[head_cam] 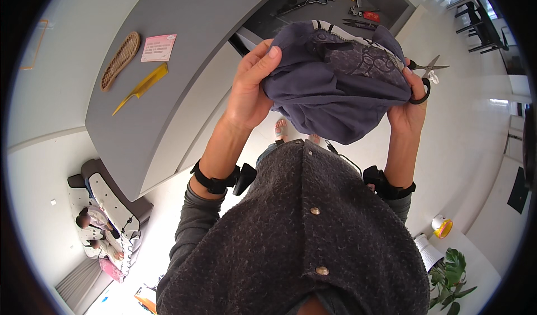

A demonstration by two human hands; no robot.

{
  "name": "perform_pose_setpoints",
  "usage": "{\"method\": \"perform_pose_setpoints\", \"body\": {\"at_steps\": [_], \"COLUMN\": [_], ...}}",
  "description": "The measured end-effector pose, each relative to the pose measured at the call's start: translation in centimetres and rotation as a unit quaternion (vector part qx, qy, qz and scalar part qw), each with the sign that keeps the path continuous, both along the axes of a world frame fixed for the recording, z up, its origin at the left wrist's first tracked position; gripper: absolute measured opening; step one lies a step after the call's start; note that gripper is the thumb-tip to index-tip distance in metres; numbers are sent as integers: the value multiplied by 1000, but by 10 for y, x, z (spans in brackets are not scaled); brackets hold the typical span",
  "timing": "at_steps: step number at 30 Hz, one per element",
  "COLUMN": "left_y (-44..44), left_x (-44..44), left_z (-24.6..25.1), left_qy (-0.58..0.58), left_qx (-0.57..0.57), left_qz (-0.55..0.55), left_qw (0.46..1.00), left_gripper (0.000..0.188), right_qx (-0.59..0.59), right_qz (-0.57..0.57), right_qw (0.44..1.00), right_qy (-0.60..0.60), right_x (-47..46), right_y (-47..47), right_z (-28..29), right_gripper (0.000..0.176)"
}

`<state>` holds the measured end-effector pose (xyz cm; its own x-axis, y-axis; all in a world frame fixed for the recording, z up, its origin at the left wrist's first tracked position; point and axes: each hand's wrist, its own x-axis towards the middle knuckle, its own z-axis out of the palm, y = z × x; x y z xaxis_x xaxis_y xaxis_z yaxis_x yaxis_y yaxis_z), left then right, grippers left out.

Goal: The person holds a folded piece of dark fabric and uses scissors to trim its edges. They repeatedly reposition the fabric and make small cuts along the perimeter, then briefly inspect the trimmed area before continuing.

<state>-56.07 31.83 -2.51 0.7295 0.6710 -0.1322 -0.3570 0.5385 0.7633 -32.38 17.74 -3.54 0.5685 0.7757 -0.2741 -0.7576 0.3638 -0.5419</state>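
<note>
A dark purple-blue fabric garment (327,84) with a lacy printed panel and a pale band along its upper edge is held up before my chest. My left hand (254,80) pinches its left side, thumb on top. At the opposite side my right hand (409,94) grips the fabric. A pair of scissors (427,73) with black handles also hangs from the right hand, its blades apart and pointing away to the right. A small white scrap (433,77) shows beside the scissor blades.
An open drawer (293,23) ahead holds scissors, a yellow-handled cutter and other tools. On the grey countertop (184,17) lie a yellow comb (140,88), a woven insole-shaped item (120,61) and a pink card (158,47). Two people sit on a sofa (115,214) at lower left.
</note>
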Motion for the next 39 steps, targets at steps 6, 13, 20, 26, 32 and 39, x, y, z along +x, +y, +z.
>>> {"method": "perform_pose_setpoints", "body": {"at_steps": [6,13,20,26,32,39], "left_y": [12,25,37,26,20,22], "left_x": [-1,1,13,41,71,83], "left_z": [2,9,24,31,24,17], "left_qy": [34,40,52,-59,-75,-75], "left_qx": [46,90,127,70,58,22], "left_qz": [-7,-22,-109,-118,-135,-123], "left_qw": [998,995,985,989,986,989], "left_gripper": [21,23,44,51,49,40], "right_qx": [-8,-32,-123,-264,-58,-159], "right_qz": [-3,-13,-52,-243,-20,-11], "right_qw": [1000,997,956,712,868,798], "right_qy": [-7,-75,-261,-603,-493,-581], "right_x": [0,0,9,-6,-35,-42], "right_y": [2,4,11,20,24,38], "right_z": [0,3,11,41,65,63], "right_gripper": [22,24,30,32,30,24]}}
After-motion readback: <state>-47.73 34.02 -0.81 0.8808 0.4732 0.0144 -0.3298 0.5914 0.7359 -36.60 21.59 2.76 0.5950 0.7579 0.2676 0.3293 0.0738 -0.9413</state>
